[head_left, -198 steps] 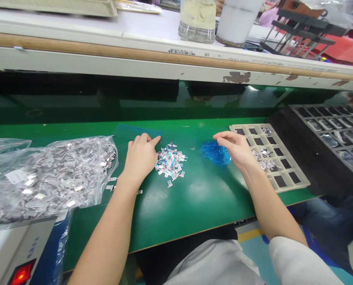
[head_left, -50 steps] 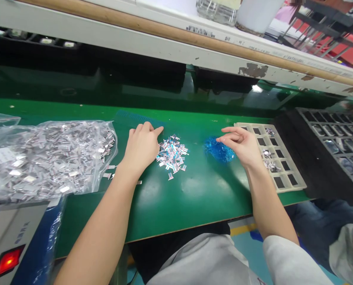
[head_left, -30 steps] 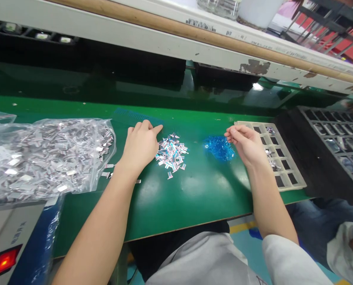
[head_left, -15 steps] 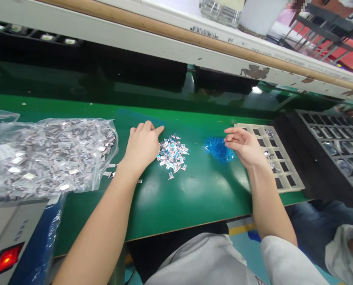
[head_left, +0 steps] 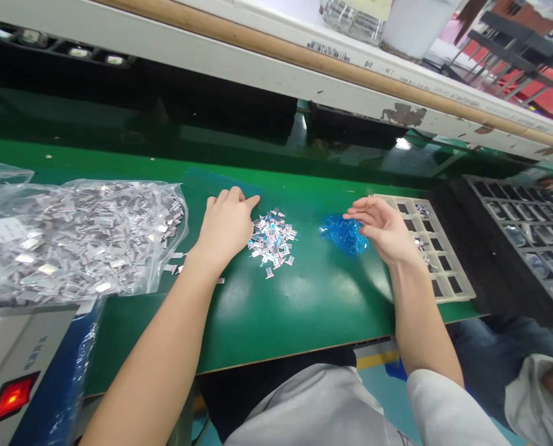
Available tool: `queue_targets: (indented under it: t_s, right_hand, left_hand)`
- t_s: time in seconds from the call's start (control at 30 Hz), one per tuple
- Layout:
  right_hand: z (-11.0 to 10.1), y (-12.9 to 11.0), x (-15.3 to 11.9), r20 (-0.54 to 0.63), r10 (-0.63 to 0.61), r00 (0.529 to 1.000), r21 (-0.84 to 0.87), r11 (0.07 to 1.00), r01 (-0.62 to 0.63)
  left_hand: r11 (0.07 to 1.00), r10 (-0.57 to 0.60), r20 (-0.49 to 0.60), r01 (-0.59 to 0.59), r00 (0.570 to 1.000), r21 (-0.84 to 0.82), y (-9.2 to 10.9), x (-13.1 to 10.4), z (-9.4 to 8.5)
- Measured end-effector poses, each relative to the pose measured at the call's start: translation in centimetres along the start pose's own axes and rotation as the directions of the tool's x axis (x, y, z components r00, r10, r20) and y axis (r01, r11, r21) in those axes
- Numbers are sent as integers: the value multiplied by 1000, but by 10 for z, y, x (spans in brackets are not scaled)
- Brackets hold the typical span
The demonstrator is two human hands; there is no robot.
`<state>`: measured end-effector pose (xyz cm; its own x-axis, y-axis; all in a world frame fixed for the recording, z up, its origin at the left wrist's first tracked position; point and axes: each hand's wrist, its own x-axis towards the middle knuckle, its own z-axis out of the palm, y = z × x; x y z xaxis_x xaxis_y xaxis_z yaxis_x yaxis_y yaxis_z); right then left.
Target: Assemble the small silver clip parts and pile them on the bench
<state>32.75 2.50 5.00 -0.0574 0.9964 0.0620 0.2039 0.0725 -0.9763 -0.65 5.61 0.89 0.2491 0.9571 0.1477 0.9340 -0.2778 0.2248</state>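
Observation:
My left hand [head_left: 228,224] rests palm down on the green table, at the left edge of a pile of small, flat silvery pieces [head_left: 276,241] with bits of blue among them. Its index finger points right, while the other fingertips bend down out of sight. Under and behind that hand lies a translucent blue strip with ruler-like marks [head_left: 211,178]. Over a heap of shiny blue film bits [head_left: 343,235] hovers my right hand [head_left: 377,224], fingers loosely extended and thumb apart. I see nothing held in it.
A clear bag [head_left: 95,241] full of similar silvery pieces lies left, with loose pieces beside it. Right stands a cream compartment tray [head_left: 448,244], then black foam and a grey tray [head_left: 522,229]. A white shelf edge [head_left: 239,59] crosses behind. Another person's sleeve [head_left: 524,390] shows at lower right.
The view has shifted slightly. My right hand's fingers have straightened and reach a little farther left over the blue heap. My left hand stays beside the pile.

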Motion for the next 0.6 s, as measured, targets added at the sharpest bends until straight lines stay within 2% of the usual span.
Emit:
queue_targets:
  t_s: [0.1, 0.2, 0.3, 0.37, 0.47, 0.53, 0.6]
  right_hand:
    - [-1, -1, -1, 7, -4, 1000, -14, 1000, 4]
    - [-1, -2, 0, -53, -23, 998, -69, 997, 19]
    - [5, -1, 0, -132, -104, 986, -198, 977, 77]
    - [17, 1, 0, -111, -176, 978, -337, 932, 130]
    - [44, 1, 2, 91, -249, 964, -593, 764, 253]
    - [64, 0, 5, 232, -238, 943, -736, 591, 330]
    - [78, 0, 10, 309, -190, 932, -828, 428, 362]
  left_hand:
    - [1000, -1, 5, 1, 1000, -6, 0, 0, -1]
    - [1000, 1, 6, -1, 1000, -11, 0, 0, -1]
    - [1000, -3, 1, 3, 1000, -9, 0, 0, -1]
    - [1000, -2, -2, 2, 1000, 6, 0, 0, 0]
    - [1000, 0, -1, 0, 1000, 24, 0, 0, 0]
    - [999, 2, -4, -2, 1000, 32, 1, 0, 0]
    - [999, 6, -7, -6, 1000, 40, 1, 0, 0]
